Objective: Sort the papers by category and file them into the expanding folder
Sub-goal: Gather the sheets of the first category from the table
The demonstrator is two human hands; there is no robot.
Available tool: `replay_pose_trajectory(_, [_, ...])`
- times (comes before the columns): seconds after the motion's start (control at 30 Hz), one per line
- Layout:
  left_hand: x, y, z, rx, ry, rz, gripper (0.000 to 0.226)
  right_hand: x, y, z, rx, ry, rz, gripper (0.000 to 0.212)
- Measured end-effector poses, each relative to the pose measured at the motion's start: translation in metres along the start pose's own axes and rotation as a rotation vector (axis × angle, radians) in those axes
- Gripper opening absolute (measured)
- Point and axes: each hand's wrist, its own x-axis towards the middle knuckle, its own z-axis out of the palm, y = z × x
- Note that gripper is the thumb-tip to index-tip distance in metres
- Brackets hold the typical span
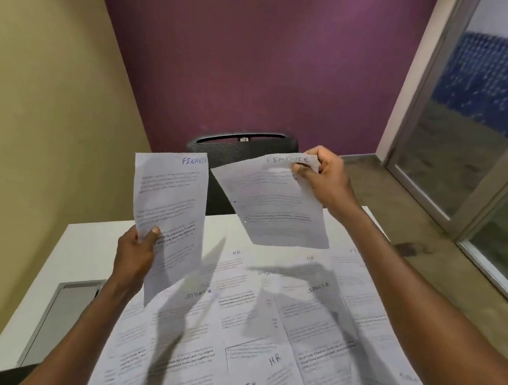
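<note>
Two hands each hold up a sheet marked "Finance" over a worktop spread with labelled papers.

At centre left, the left hand pinches the lower left edge of an upright Finance sheet, its long axis nearly vertical. To the right, the right hand pinches the top right corner of a second Finance sheet, which hangs tilted down and to the left. The two sheets are near but apart, so the match likely turns on bringing the right sheet leftward onto the left one. Below, loose papers marked Sports and HR cover the white worktop. No expanding folder is visible.
</note>
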Motion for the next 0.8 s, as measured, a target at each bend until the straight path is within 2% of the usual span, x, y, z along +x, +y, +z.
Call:
replay_pose_trajectory(0.1, [-0.017, 0.014, -0.001, -0.020, -0.056, 0.040, 0.014, -0.016, -0.035, -0.008, 0.125, -0.087, -0.021, 0.024])
replay_pose_trajectory(0.2, [-0.035, 0.017, 0.004, -0.063, -0.162, -0.021, 0.020, -0.032, -0.057, -0.006, 0.285, -0.164, 0.028, 0.021])
replay_pose_trajectory(0.33, [-0.069, 0.009, 0.014, -0.205, -0.366, -0.189, 0.026, -0.051, -0.057, 0.016, 0.282, -0.169, 0.182, 0.020])
replay_pose_trajectory(0.5, [-0.121, -0.010, 0.021, -0.476, -0.580, -0.581, 0.041, -0.091, -0.034, 0.035, 0.140, -0.141, 0.360, 0.019])
replay_pose_trajectory(0.57, [-0.137, -0.016, 0.020, -0.548, -0.667, -0.670, 0.035, -0.106, -0.021, 0.037, 0.047, -0.124, 0.430, 0.019])
replay_pose_trajectory(0.63, [-0.151, -0.026, 0.021, -0.606, -0.710, -0.732, 0.027, -0.120, -0.010, 0.035, -0.049, -0.082, 0.483, 0.031])
replay_pose_trajectory(0.7, [-0.163, -0.030, 0.022, -0.651, -0.714, -0.764, 0.027, -0.136, -0.006, 0.028, -0.158, -0.069, 0.521, 0.058])
replay_pose_trajectory(0.77, [-0.172, -0.033, 0.023, -0.665, -0.690, -0.757, 0.027, -0.158, -0.006, 0.018, -0.178, -0.151, 0.626, 0.084])
replay_pose_trajectory(0.8, [-0.175, -0.035, 0.025, -0.682, -0.704, -0.756, 0.027, -0.171, -0.005, 0.012, -0.148, -0.209, 0.697, 0.087])
